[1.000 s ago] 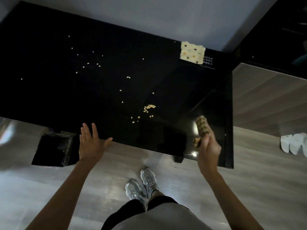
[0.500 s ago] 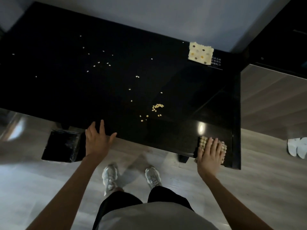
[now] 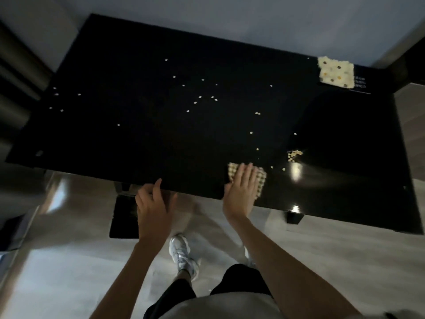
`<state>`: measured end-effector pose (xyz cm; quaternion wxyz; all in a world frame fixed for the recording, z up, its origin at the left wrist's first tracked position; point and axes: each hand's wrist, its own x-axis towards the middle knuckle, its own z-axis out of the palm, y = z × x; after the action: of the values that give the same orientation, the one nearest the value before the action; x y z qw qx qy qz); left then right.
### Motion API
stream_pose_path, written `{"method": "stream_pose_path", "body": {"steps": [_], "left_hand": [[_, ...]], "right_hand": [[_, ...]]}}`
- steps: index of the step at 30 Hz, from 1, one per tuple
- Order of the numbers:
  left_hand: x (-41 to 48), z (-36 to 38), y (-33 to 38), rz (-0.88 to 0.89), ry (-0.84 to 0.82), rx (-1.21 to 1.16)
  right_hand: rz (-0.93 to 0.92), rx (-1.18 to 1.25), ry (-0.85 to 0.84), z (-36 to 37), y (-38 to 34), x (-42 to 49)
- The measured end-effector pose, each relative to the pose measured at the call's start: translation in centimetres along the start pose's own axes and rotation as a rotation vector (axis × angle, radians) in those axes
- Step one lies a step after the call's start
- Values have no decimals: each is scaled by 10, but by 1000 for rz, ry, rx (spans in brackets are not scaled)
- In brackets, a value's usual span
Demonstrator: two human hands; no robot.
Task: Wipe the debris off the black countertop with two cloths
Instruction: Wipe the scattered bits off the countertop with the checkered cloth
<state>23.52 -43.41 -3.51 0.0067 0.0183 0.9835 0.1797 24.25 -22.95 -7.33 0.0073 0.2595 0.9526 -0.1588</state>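
Note:
The black countertop [image 3: 142,139] is strewn with small pale crumbs, with a denser pile of debris [image 3: 294,154] near the front right. My right hand [image 3: 242,192] lies flat, fingers spread, pressing a checkered cloth [image 3: 261,183] onto the counter near its front edge, just left of that pile. My left hand [image 3: 154,203] hovers at the front edge of the counter, fingers loosely curled, holding nothing. A second cloth, cream with dots [image 3: 335,72], lies at the far right corner, well away from both hands.
A black bin [image 3: 123,217] stands on the floor under the counter's front edge, below my left hand. My shoes [image 3: 184,254] are on the glossy floor. A wall runs behind the counter. Dark furniture stands at the far right.
My right hand has slid the checkered cloth left along the front edge, from the counter's front right corner to just left of the crumb pile. The view has shifted left. My left hand stays at the edge.

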Motion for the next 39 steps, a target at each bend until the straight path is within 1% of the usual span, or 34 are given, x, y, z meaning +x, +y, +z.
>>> {"method": "stream_pose_path", "body": {"steps": [1, 3, 5, 6, 8, 10, 11, 13, 15, 17, 19, 22, 23, 24, 25, 27, 28, 29, 31, 34, 36, 39], "left_hand": [[3, -4, -8, -21, -9, -57], [10, -10, -22, -58, -107, -161], [14, -13, -33, -90, -187, -214], [17, -13, -36, -125, -234, -255], [24, -12, -38, -268, -371, -370], [32, -11, -31, -464, -540, -600], [36, -11, -24, -575, -613, -731], [42, -12, -7, -742, -713, -936], [46, -13, 11, -808, -751, -1008], [47, -9, 28, -842, -738, -1007], [47, -1, 42, -883, -667, -1016], [48, 15, 62, -967, -546, -1088], [47, 22, 68, -992, -519, -1109], [46, 26, 74, -1000, -507, -1125], [45, 28, 81, -995, -498, -1145], [45, 28, 94, -1014, -447, -1183], [46, 27, 97, -1022, -417, -1197], [47, 29, 98, -1021, -393, -1211], [48, 34, 97, -1011, -383, -1226], [49, 35, 94, -1016, -367, -1221], [50, 34, 93, -1013, -371, -1241], [50, 31, 92, -1033, -390, -1281]], "right_hand": [[-57, 8, -11, 6, -22, -1], [-183, 38, -27, 15, -55, 1], [-286, 92, -60, 18, -69, 5], [-310, 176, -83, 14, -73, 7], [-241, 366, -178, -6, -72, 12], [-40, 595, -243, -33, -63, 13], [29, 676, -196, -47, -56, 13], [112, 812, -17, -76, -36, 12], [182, 859, 170, -102, -11, 14], [243, 818, 331, -125, 21, 16], [274, 740, 430, -141, 58, 19], [322, 579, 489, -141, 117, 29], [339, 521, 470, -134, 136, 36], [349, 459, 416, -125, 155, 43], [349, 395, 327, -115, 171, 50], [275, 207, 109, -96, 199, 61], [225, 107, 34, -87, 209, 66], [196, 35, -5, -82, 217, 72], [226, 9, -20, -80, 217, 91], [261, -7, 8, -79, 199, 115], [198, -41, -7, -73, 178, 121], [36, -81, -70, -56, 132, 117]]}}
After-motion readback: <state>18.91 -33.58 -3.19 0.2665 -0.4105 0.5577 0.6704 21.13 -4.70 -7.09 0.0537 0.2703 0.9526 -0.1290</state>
